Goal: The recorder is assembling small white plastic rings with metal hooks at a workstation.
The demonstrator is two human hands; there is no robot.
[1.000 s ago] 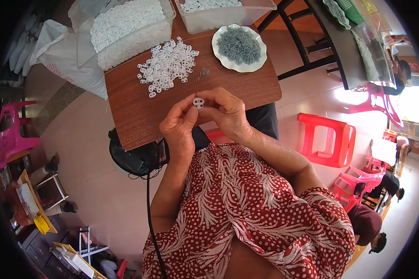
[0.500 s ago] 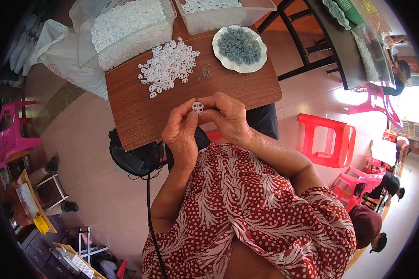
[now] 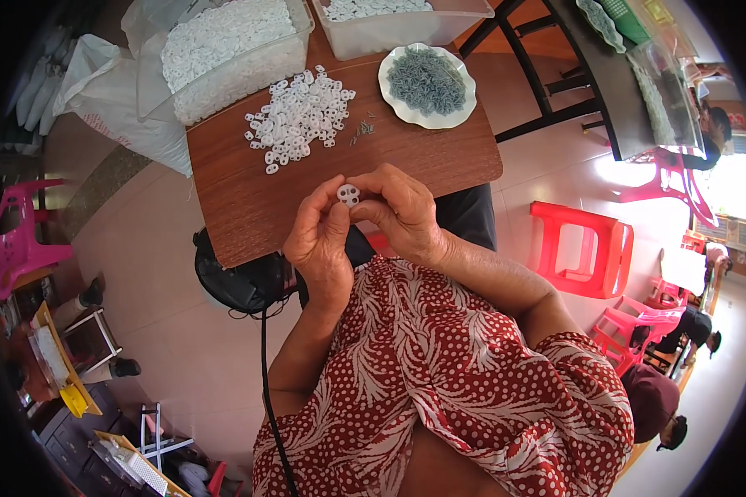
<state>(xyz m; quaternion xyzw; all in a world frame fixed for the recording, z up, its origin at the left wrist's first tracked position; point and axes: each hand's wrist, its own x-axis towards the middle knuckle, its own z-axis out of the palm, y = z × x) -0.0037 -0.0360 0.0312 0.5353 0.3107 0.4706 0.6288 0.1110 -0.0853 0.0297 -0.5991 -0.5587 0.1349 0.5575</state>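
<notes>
My left hand [image 3: 322, 236] and my right hand [image 3: 402, 214] meet above the near edge of a brown wooden board [image 3: 249, 190]. Between their fingertips they pinch one small white plastic piece [image 3: 348, 195] with holes in it. A loose pile of the same white pieces [image 3: 297, 118] lies on the board beyond my hands. To the right of that pile stands a white scalloped plate [image 3: 466, 101] filled with small grey metal parts [image 3: 427, 79]. A few stray grey parts [image 3: 362, 130] lie between pile and plate.
Two clear plastic bins of white pieces stand at the far edge, one at the left [image 3: 224, 50], one at the right [image 3: 398, 21]. A black fan [image 3: 236, 282] with a cord sits under the board. Red stools [image 3: 584, 248] stand to the right, a pink chair [image 3: 12, 240] to the left.
Both hands have stayed together over the board's near edge, shifting only slightly while they turn the small white piece between the fingertips.
</notes>
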